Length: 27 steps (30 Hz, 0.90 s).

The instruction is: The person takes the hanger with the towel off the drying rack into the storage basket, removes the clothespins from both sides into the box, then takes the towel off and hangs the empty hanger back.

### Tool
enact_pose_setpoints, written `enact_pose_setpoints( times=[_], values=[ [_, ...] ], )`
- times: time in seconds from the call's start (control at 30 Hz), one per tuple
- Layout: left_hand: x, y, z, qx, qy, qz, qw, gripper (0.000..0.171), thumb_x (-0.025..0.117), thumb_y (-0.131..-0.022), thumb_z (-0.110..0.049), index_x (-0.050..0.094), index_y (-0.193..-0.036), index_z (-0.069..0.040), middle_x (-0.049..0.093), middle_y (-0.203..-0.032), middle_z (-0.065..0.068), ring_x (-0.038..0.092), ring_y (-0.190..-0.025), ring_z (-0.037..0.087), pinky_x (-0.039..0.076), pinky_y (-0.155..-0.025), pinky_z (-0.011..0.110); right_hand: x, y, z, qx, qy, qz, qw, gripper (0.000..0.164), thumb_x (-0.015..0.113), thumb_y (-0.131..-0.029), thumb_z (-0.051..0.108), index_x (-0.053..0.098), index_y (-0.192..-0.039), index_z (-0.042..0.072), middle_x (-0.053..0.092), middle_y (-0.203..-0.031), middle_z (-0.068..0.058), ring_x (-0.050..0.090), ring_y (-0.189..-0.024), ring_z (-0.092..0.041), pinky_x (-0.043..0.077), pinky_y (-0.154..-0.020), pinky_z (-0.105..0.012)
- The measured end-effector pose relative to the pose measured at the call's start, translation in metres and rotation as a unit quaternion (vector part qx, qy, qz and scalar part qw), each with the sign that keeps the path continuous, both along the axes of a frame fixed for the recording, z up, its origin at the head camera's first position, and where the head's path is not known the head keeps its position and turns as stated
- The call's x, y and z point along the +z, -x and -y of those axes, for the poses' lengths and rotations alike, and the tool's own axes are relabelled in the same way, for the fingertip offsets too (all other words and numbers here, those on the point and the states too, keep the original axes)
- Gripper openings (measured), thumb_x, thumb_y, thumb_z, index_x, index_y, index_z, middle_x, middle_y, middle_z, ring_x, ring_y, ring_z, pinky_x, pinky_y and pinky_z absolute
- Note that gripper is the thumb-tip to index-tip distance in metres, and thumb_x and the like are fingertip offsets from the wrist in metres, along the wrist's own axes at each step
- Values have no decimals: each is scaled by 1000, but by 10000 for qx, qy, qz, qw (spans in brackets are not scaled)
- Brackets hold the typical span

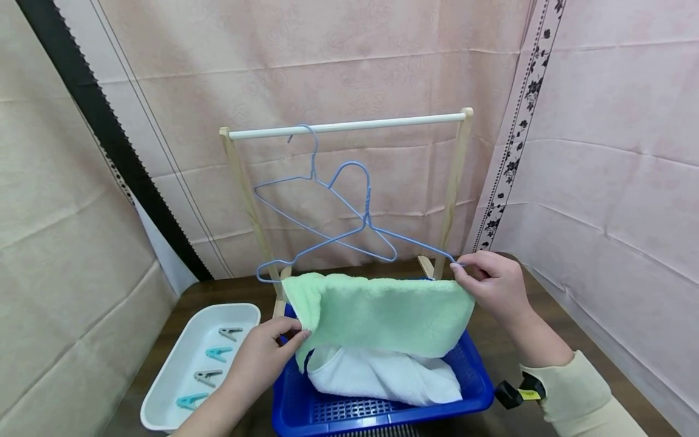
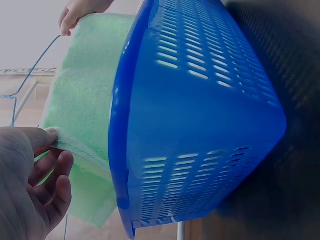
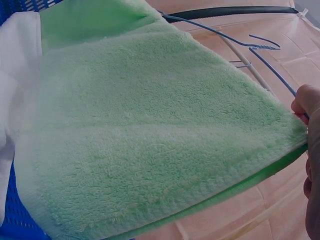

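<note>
A light green towel (image 1: 382, 315) hangs over the lower part of a blue wire hanger (image 1: 338, 240), whose hook stands free above it. My left hand (image 1: 273, 346) pinches the towel's left edge between thumb and fingers, plain in the left wrist view, where the towel (image 2: 95, 75) has a fold there. With thumb and fingers my right hand (image 1: 494, 282) grips the hanger's right end, right beside the towel's corner. Under the towel a white cloth (image 1: 382, 376) lies in a blue plastic basket (image 1: 480, 388) with perforated walls.
Behind, a rack with a white rod (image 1: 382, 123) and wooden posts carries a second blue hanger (image 1: 315, 152). On the left a white tray (image 1: 164, 376) holds several clothespins, teal and grey. Pale pink curtains (image 1: 327, 36) surround the dark wooden table (image 1: 207, 291).
</note>
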<state>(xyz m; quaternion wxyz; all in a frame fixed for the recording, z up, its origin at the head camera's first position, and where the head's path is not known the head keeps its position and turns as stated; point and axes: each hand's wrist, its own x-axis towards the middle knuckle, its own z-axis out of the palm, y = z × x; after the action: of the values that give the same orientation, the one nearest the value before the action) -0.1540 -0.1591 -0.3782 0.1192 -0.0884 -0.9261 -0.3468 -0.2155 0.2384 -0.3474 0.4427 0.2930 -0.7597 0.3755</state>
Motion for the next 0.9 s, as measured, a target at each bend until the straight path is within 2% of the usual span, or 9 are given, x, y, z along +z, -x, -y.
enact_pose_setpoints(
  times=[0.13, 0.27, 0.43, 0.9],
  values=[
    [-1, 0, 0, -85, 49, -27, 9999, 9, 76, -88, -31, 73, -86, -23, 64, -81, -16, 55, -72, 7, 50, -64, 25, 1, -1, 0, -13, 4, 28, 10000, 13, 75, -86, 17, 74, -79, 6, 40, -57, 6, 33, -57, 3, 29, -49, -18],
    [-1, -3, 0, -116, 87, 118, 9998, 11, 76, -88, -34, 74, -88, -23, 64, -81, -17, 55, -72, 6, 50, -64, 24, 1, -1, 0, 4, 34, 39, 10000, 16, 74, -87, 22, 75, -79, 7, 40, -57, 6, 33, -57, 3, 29, -49, -19],
    [-4, -6, 0, -174, 146, 92, 9997, 5, 77, -88, -28, 73, -86, -27, 63, -80, -18, 54, -71, 6, 49, -63, 24, 1, 0, 0, -20, 31, 30, 10000, 17, 73, -87, 23, 74, -78, 8, 38, -57, 8, 33, -55, 2, 29, -49, -19],
    [-10, -12, -1, -193, 232, 130, 9995, 10, 78, -87, -24, 71, -83, -30, 63, -81, -19, 53, -70, 4, 48, -61, 23, 1, 1, 0, -33, 55, -77, 10000, 20, 74, -87, 25, 74, -78, 6, 38, -57, 8, 33, -55, 1, 29, -50, -19]
  ],
)
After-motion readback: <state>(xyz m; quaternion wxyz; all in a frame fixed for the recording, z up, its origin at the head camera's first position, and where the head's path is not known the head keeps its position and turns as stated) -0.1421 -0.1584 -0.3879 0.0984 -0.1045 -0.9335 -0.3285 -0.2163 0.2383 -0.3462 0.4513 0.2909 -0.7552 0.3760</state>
